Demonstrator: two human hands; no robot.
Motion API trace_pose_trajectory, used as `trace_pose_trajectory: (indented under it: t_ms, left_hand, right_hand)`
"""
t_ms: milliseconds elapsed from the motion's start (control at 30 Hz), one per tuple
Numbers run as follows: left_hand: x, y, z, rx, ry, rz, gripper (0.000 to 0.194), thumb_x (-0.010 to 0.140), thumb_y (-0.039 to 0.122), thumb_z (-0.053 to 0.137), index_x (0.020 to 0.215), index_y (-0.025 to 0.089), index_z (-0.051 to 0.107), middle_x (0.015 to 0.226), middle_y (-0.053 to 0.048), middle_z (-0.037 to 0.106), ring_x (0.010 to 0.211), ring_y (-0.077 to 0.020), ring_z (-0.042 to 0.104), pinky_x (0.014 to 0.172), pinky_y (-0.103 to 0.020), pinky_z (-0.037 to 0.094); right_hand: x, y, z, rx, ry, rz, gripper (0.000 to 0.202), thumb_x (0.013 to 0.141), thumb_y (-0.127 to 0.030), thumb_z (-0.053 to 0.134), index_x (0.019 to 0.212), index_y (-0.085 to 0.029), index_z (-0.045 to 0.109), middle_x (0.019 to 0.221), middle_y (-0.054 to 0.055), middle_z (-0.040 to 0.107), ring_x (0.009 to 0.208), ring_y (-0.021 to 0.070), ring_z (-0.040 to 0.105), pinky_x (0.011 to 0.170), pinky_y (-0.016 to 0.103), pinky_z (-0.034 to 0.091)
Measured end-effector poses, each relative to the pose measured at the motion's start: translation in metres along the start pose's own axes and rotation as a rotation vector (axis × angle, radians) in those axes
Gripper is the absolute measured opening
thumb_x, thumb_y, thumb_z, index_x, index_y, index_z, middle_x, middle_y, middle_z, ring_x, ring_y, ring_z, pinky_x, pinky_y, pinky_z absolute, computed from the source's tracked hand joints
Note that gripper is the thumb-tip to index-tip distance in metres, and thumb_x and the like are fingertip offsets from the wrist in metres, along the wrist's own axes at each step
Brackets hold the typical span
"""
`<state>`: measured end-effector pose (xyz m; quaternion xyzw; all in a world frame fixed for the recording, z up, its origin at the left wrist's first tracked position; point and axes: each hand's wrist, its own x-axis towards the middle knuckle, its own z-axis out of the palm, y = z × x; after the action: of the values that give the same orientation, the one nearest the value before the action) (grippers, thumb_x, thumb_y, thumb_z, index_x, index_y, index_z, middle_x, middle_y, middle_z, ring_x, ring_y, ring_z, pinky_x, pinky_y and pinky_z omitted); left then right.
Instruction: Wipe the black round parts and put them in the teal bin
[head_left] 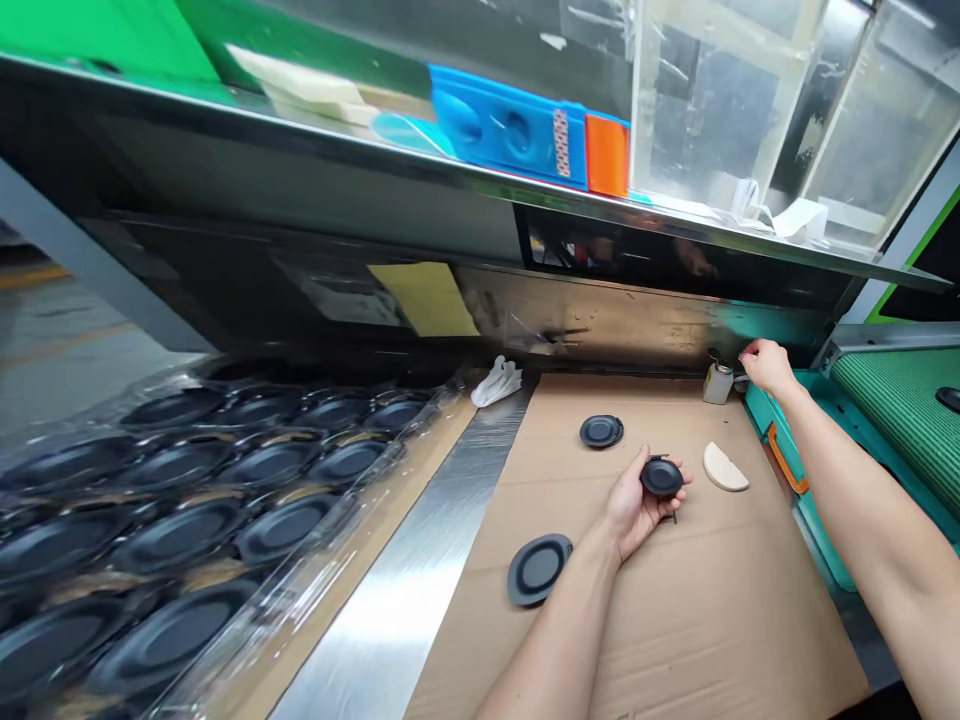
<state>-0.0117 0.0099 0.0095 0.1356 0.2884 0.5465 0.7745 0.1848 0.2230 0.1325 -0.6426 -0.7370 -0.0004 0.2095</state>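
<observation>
My left hand (636,505) is wrapped round a small black round plastic part (661,477) and holds it above the cardboard sheet. A thin dark tab juts out beneath its fingers. At the back right, my right hand (766,366) is closed in a pinch; what its fingers hold, if anything, is too small to make out. Just left of it stands a small whitish bottle (718,383) with a metal top. On the cardboard (675,620) lie another black round part (601,431), a larger black oval part (538,569) and a cream half-round pad (725,467).
Clear plastic trays (247,620) of black round parts fill the left side, beside a bare metal strip (390,570). A crumpled white cloth or glove (497,382) lies behind. At right are a teal case (817,530) and a green conveyor belt (900,400). A shelf (315,150) overhangs the back.
</observation>
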Motion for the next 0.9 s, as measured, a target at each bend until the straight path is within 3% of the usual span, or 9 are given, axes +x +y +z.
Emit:
trace_pose_trajectory:
  t_ms: [100, 233, 433, 500, 600, 700, 767, 900]
  left_hand:
    - [-0.001, -0.001, 0.000, -0.004, -0.025, -0.001, 0.049, 0.099, 0.053, 0.038, 0.100, 0.009, 0.060, 0.082, -0.018, 0.071, 0.054, -0.0167, 0.064, 0.047, -0.023, 0.050]
    - [-0.003, -0.001, 0.003, 0.002, -0.052, -0.006, 0.051, 0.098, 0.056, 0.039, 0.101, 0.010, 0.060, 0.083, -0.018, 0.072, 0.053, -0.0164, 0.064, 0.046, -0.023, 0.049]
    - [-0.004, -0.001, 0.003, 0.036, -0.082, -0.009, 0.056, 0.095, 0.063, 0.040, 0.111, 0.013, 0.058, 0.085, -0.016, 0.072, 0.055, -0.0169, 0.065, 0.047, -0.024, 0.051]
    - [-0.004, -0.002, 0.002, 0.024, -0.085, 0.008, 0.055, 0.095, 0.065, 0.039, 0.114, 0.015, 0.056, 0.084, -0.014, 0.071, 0.058, -0.0179, 0.067, 0.047, -0.024, 0.051]
    - [-0.002, -0.003, 0.001, 0.007, -0.085, 0.032, 0.056, 0.096, 0.065, 0.034, 0.113, 0.016, 0.056, 0.081, -0.012, 0.069, 0.060, -0.0182, 0.067, 0.046, -0.022, 0.048]
    - [-0.001, -0.003, 0.001, 0.006, -0.074, 0.049, 0.056, 0.097, 0.064, 0.032, 0.111, 0.015, 0.056, 0.080, -0.013, 0.068, 0.057, -0.0168, 0.065, 0.042, -0.021, 0.044]
    - [0.000, -0.004, 0.001, 0.019, -0.058, 0.054, 0.053, 0.098, 0.061, 0.032, 0.108, 0.015, 0.057, 0.079, -0.011, 0.067, 0.054, -0.0153, 0.062, 0.040, -0.020, 0.041]
    - [0.000, -0.007, 0.004, 0.099, -0.053, 0.086, 0.056, 0.098, 0.062, 0.031, 0.092, 0.013, 0.059, 0.070, -0.007, 0.063, 0.042, -0.0108, 0.054, 0.033, -0.018, 0.030]
  right_hand:
    - [0.022, -0.009, 0.004, -0.060, -0.111, -0.057, 0.018, 0.086, -0.025, 0.061, 0.096, -0.020, 0.075, 0.099, 0.009, 0.074, 0.093, 0.0225, 0.067, 0.081, 0.027, 0.049]
    - [0.030, -0.021, 0.009, -0.143, -0.199, -0.112, 0.011, 0.081, -0.020, 0.068, 0.084, -0.017, 0.077, 0.090, 0.010, 0.075, 0.088, 0.0222, 0.068, 0.076, 0.025, 0.049]
    - [0.033, -0.027, -0.003, -0.149, -0.211, -0.121, 0.010, 0.081, -0.021, 0.068, 0.082, -0.017, 0.077, 0.073, 0.007, 0.071, 0.070, 0.0184, 0.066, 0.062, 0.023, 0.046]
    - [0.026, -0.029, -0.009, -0.125, -0.185, -0.103, 0.016, 0.086, -0.025, 0.063, 0.091, -0.016, 0.076, 0.070, 0.005, 0.070, 0.065, 0.0170, 0.064, 0.060, 0.023, 0.046]
    - [-0.004, -0.036, -0.013, 0.026, -0.100, -0.116, 0.035, 0.096, -0.040, 0.051, 0.110, -0.015, 0.071, 0.074, 0.005, 0.070, 0.060, 0.0152, 0.061, 0.058, 0.024, 0.046]
    - [-0.063, -0.047, -0.007, 0.312, -0.084, -0.324, 0.037, 0.092, -0.050, 0.057, 0.104, -0.018, 0.070, 0.082, 0.004, 0.071, 0.070, 0.0161, 0.063, 0.065, 0.025, 0.047]
    - [-0.111, -0.054, 0.001, 0.412, -0.134, -0.468, 0.032, 0.092, -0.049, 0.058, 0.094, -0.020, 0.071, 0.089, 0.004, 0.072, 0.081, 0.0179, 0.064, 0.073, 0.026, 0.047]
    - [-0.180, -0.054, 0.023, 0.471, -0.237, -0.558, 0.027, 0.098, -0.041, 0.052, 0.090, -0.022, 0.069, 0.083, 0.004, 0.069, 0.080, 0.0186, 0.062, 0.077, 0.030, 0.046]
